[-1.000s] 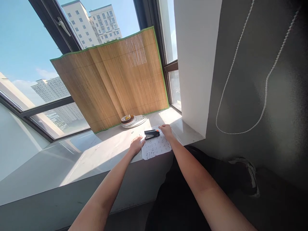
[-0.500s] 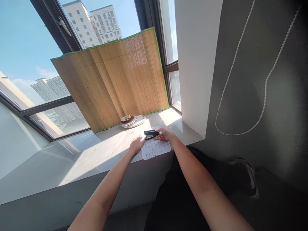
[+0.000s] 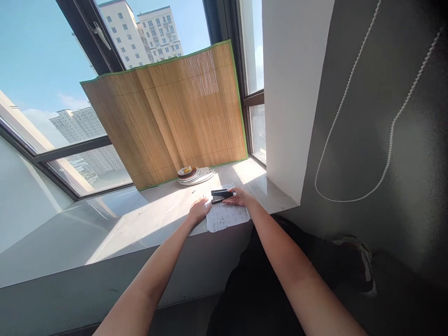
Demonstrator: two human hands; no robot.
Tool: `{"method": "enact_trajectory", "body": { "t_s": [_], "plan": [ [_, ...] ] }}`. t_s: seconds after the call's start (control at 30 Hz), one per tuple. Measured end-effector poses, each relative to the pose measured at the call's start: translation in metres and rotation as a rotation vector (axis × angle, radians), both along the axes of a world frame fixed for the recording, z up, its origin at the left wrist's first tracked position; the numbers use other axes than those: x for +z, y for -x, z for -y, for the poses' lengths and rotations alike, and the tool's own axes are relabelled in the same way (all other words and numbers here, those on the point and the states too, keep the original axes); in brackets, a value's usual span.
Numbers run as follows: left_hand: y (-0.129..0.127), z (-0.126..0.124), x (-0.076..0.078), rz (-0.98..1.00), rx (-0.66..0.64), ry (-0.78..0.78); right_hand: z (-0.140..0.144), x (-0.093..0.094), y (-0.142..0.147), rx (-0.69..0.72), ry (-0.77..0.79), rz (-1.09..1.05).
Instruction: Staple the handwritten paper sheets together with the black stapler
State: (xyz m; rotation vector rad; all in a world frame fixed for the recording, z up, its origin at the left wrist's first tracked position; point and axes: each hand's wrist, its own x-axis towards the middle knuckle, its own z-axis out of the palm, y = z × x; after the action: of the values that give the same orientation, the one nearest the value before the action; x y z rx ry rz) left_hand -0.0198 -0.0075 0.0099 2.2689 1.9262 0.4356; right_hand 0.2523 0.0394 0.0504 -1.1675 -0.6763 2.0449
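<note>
Stapler (image 3: pixel 221 195) sits on the paper (image 3: pixel 227 216) at the sill's (image 3: pixel 140 224) front edge, near its right end. Right hand (image 3: pixel 241 197) rests against the stapler's right end, fingers on it; grip cannot be confirmed. Left hand (image 3: pixel 199 210) lies flat, open, at the paper's left edge. Plates (image 3: pixel 194 176) stand behind, before the bamboo mat (image 3: pixel 168 112).

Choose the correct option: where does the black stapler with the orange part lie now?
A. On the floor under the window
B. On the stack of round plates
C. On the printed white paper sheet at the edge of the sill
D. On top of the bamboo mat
C: the black stapler with the orange part lies on the top edge of the printed white paper sheet, with the right hand touching it and the left hand flat beside the sheet.
</note>
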Motion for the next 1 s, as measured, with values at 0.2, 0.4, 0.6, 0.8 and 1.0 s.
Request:
{"method": "enact_trajectory", "body": {
  "t_s": [0.2,0.4,0.6,0.8,1.0],
  "plan": [
    [0.000,0.000,-0.002,0.047,0.026,-0.009,-0.003,-0.007,-0.001,0.003,-0.014,-0.020],
    [0.004,-0.002,-0.008,0.104,0.044,-0.003,-0.006,-0.010,-0.002,-0.021,-0.012,-0.008],
    [0.007,-0.004,-0.013,0.160,0.042,-0.015,-0.005,-0.008,-0.004,-0.033,0.013,-0.041],
    [0.008,-0.004,-0.013,0.183,0.074,-0.023,-0.008,-0.009,-0.004,-0.028,0.029,-0.060],
    [0.008,-0.005,-0.015,0.205,0.065,-0.036,-0.007,-0.008,-0.003,-0.011,0.007,-0.016]
  ]
}}
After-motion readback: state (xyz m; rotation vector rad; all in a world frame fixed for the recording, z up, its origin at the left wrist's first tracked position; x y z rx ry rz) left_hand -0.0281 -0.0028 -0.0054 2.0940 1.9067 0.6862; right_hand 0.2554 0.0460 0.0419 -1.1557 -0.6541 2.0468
